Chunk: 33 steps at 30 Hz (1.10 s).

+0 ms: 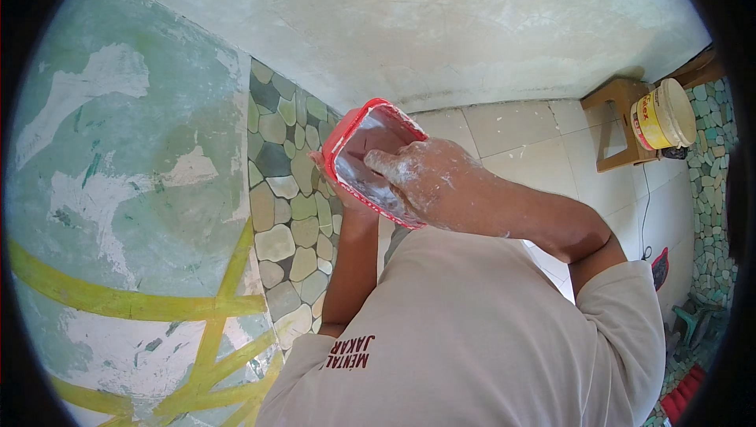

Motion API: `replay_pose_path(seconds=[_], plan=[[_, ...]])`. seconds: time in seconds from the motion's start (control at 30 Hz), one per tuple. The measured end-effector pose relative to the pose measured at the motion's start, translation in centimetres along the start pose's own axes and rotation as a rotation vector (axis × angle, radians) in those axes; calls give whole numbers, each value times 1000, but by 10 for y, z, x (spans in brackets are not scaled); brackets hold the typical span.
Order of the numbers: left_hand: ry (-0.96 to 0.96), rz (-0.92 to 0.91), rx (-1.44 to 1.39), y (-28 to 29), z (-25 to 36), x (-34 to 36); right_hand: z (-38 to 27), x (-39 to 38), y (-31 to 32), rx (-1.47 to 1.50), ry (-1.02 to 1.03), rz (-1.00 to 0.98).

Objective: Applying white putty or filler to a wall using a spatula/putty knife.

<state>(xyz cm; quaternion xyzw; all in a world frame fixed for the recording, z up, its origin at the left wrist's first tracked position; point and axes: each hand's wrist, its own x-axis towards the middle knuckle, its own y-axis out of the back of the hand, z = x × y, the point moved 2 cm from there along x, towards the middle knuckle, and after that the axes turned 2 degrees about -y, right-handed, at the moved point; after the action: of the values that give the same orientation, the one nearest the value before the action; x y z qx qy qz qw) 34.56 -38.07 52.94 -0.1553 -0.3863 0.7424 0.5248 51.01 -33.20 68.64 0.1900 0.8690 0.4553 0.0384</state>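
A red plastic tub [336, 129] with white paste smeared on its inner walls is tilted in front of my chest. My left hand [351, 197] supports it from below and from the left side, its fingers wrapped round the outside and mostly hidden. Over the tub's near right rim reaches my right hand [433, 179], coated with white paste. Its thumb points into the tub, and the other fingers are bent down inside, largely out of sight. Whatever they hold, if anything, cannot be made out.
A pale plastered wall [472, 25] rises ahead. To the left, a green wall [181, 214] has white patches and yellow tape [118, 301]. At right, a white-and-yellow bucket [665, 116] stands on a brown stool [618, 124]. A dark cable [646, 206] runs along the tiles.
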Motion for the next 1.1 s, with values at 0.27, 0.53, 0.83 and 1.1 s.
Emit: replay_pose_path(seconds=[0.27, 0.53, 0.83, 1.1], plan=[[52, 144, -68, -21, 4, -2, 5, 3, 9, 40, -138, 46], [-12, -22, 166, -15, 0, 6, 8, 6, 6, -42, -8, 31], [-64, -176, 211, 20, -8, 14, 10, 8, -3, -100, 29, 68], [12, 47, 51, -7, 5, 7, 7, 14, 4, -71, -107, -22]])
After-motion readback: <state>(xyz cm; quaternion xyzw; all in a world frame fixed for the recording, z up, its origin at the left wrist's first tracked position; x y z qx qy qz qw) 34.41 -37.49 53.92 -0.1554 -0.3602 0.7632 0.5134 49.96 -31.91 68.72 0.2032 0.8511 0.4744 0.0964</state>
